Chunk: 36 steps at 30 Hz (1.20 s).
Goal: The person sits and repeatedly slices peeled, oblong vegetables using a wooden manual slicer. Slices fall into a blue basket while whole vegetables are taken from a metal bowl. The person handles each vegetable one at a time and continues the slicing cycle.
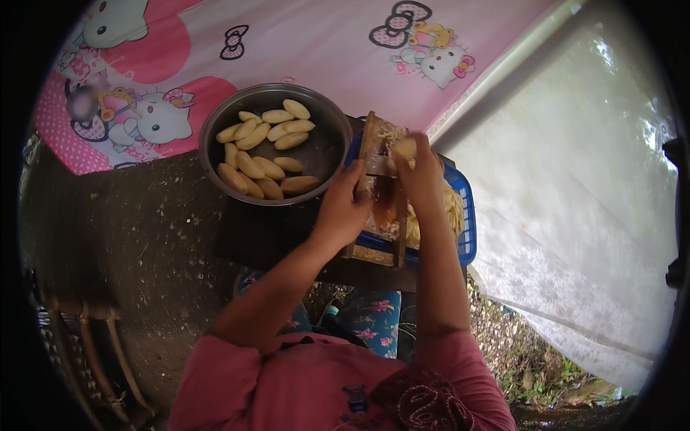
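Note:
A wooden slicer board (394, 248) with a flat blade across its middle rests slanted over a blue plastic basket (468, 223). My left hand (341, 207) is closed around the board's left edge. My right hand (425, 176) presses a peeled banana (405, 149) against the upper part of the board, near the blade. Pale cut slices (453, 208) are heaped in the basket, partly hidden under the board and my right forearm. Bits of pale residue stick to the wood. To the left stands a round metal basin (213, 174) holding several whole peeled bananas (249, 165).
Basin and basket stand on a low dark table (251, 233) in front of my knees. A pink cartoon-print sheet (309, 43) hangs behind it. White patterned cloth (568, 215) hangs at the right beside a pole. A slatted wooden piece (93, 359) lies at lower left on dark ground.

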Available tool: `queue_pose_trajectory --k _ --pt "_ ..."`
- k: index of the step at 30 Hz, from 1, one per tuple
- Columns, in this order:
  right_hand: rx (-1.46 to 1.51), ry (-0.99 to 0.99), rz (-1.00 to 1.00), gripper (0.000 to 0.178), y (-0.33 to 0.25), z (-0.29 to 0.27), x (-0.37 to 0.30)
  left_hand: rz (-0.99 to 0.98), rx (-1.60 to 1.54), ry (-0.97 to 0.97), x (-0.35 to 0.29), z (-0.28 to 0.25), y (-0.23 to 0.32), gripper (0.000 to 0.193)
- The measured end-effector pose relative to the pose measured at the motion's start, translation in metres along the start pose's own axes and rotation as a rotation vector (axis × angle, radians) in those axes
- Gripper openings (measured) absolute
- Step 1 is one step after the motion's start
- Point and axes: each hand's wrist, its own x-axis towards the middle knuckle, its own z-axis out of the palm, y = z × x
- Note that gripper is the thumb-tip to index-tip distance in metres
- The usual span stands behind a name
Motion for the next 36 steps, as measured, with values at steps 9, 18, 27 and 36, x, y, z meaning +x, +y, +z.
queue_pose_trajectory --k 9,18,27,36 --pt "-0.048 -0.163 -0.042 0.038 -0.038 -0.042 -0.076 -0.021 -0.089 0.020 0.000 -0.001 0.008 0.057" --pt "0.019 -0.102 0.028 0.036 -0.012 -0.006 0.015 0.036 0.015 0.020 0.001 -0.001 0.004 0.055" --pt "-0.098 -0.051 -0.081 0.038 -0.015 -0.017 -0.032 -0.049 -0.090 -0.044 -0.001 -0.002 0.004 0.057" --pt "-0.090 -0.106 -0.146 0.036 -0.022 -0.036 -0.054 -0.071 -0.216 -0.064 0.001 -0.005 0.010 0.056"
